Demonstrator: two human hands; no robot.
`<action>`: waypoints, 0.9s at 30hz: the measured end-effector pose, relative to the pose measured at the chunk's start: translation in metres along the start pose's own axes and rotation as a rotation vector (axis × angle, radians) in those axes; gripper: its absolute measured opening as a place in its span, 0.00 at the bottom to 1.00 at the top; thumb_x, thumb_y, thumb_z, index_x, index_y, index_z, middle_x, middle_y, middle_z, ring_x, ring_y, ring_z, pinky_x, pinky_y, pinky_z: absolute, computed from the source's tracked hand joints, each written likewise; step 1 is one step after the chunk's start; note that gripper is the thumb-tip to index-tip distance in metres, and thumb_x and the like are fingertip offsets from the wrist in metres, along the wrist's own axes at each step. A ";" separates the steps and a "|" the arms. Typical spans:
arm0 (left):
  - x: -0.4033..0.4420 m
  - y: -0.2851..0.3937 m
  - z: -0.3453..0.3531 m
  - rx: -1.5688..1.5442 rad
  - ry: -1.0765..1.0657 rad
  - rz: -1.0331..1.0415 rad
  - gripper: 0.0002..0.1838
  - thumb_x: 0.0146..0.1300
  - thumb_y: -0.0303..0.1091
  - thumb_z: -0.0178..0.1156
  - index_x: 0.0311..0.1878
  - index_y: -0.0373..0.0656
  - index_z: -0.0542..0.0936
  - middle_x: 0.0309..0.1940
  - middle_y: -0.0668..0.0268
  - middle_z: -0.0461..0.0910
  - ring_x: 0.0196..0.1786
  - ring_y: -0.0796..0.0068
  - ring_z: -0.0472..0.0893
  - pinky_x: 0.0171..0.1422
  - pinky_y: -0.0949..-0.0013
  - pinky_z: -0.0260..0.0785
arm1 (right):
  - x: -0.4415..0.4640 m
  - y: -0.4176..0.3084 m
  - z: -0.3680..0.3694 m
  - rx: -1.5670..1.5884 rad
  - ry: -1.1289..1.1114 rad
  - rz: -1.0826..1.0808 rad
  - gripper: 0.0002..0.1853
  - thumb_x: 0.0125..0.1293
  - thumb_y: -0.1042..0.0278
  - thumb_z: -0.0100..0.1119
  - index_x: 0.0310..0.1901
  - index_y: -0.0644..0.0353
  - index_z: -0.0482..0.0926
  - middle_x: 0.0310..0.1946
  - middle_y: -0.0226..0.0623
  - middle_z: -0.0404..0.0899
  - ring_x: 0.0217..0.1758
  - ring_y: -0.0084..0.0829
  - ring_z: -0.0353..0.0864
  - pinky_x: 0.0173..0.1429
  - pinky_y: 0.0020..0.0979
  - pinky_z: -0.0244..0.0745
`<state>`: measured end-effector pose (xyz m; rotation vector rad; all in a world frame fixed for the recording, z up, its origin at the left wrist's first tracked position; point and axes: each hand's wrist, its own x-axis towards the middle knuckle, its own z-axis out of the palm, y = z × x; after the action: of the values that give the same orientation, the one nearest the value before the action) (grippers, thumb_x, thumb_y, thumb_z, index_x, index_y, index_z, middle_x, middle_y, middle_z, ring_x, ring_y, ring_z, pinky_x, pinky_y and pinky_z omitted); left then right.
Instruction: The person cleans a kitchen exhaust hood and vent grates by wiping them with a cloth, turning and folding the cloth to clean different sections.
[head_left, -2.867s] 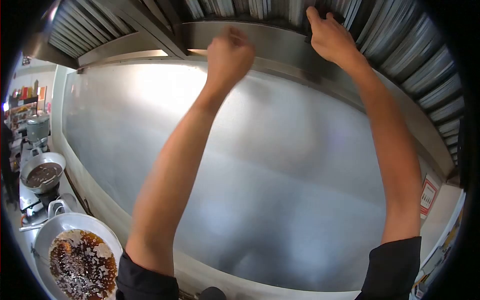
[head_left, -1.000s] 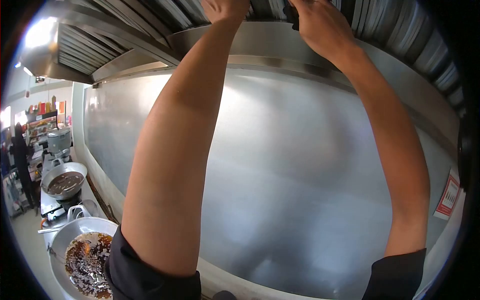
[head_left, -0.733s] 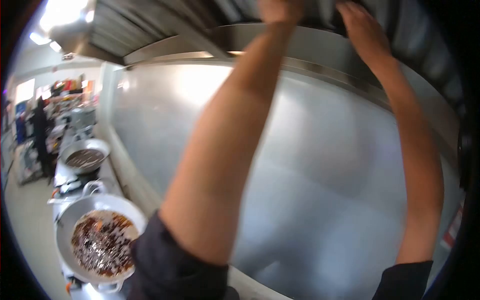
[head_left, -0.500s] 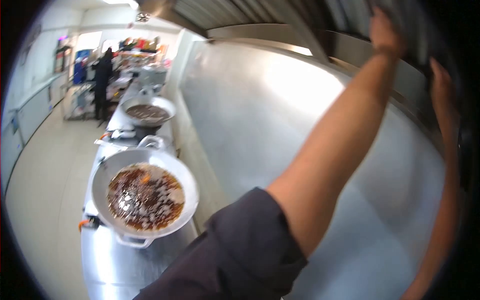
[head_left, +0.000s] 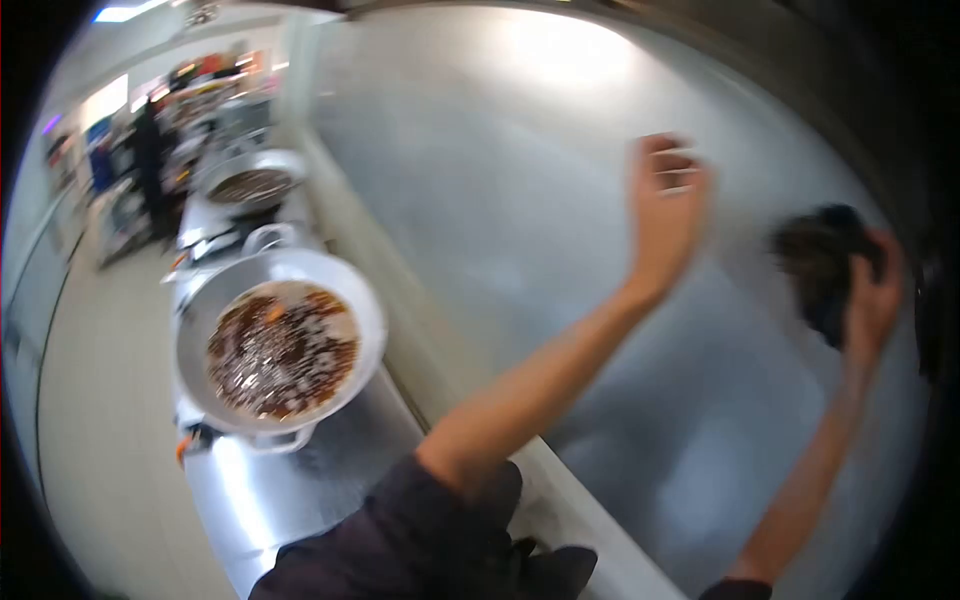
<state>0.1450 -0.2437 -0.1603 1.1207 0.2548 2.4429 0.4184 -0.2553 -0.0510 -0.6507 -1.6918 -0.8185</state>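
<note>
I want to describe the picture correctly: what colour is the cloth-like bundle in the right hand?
Mostly black or very dark, though blurred, in the head view.

Steel ctr [head_left: 335, 482] — 2 rnd pans [head_left: 367, 312] along it, 1 nearer.

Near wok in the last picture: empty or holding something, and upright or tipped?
Upright, holding something: the near wok sits rim up, with dark brown liquid and pale bits across its middle.

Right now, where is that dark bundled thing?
In the head view, the dark bundle is at the right side, held in the right hand, in front of the metal wall panel.
</note>
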 end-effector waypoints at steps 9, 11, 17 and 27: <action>-0.251 -0.072 -0.098 -0.086 -0.059 -0.928 0.20 0.71 0.29 0.60 0.63 0.41 0.71 0.55 0.62 0.78 0.55 0.72 0.80 0.62 0.66 0.72 | -0.164 -0.076 -0.009 1.338 -0.241 1.254 0.09 0.70 0.75 0.53 0.50 0.61 0.75 0.44 0.37 0.82 0.46 0.29 0.83 0.52 0.31 0.81; -0.266 -0.057 -0.097 -0.010 -0.371 -1.115 0.25 0.70 0.28 0.61 0.68 0.41 0.69 0.59 0.61 0.78 0.60 0.70 0.79 0.64 0.65 0.72 | -0.194 -0.076 -0.018 1.445 -0.237 1.357 0.09 0.71 0.75 0.50 0.51 0.60 0.75 0.45 0.38 0.82 0.47 0.30 0.84 0.53 0.33 0.82; -0.288 -0.048 -0.079 -0.652 -0.361 -1.457 0.27 0.73 0.36 0.58 0.72 0.41 0.66 0.66 0.58 0.74 0.68 0.60 0.74 0.71 0.48 0.70 | -0.254 -0.064 -0.045 1.494 -0.156 1.564 0.09 0.72 0.76 0.49 0.50 0.59 0.76 0.43 0.37 0.82 0.45 0.30 0.85 0.49 0.33 0.83; -0.339 -0.066 -0.076 -1.002 0.077 -1.755 0.26 0.76 0.47 0.48 0.72 0.47 0.68 0.71 0.57 0.68 0.72 0.52 0.68 0.75 0.37 0.61 | -0.356 -0.039 -0.055 0.960 -0.210 1.382 0.09 0.70 0.77 0.52 0.49 0.56 0.77 0.43 0.26 0.78 0.50 0.21 0.76 0.58 0.27 0.71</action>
<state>0.3040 -0.3410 -0.4612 0.0551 -0.0350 0.7353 0.5116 -0.3276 -0.3932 -0.9606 -1.1518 0.9957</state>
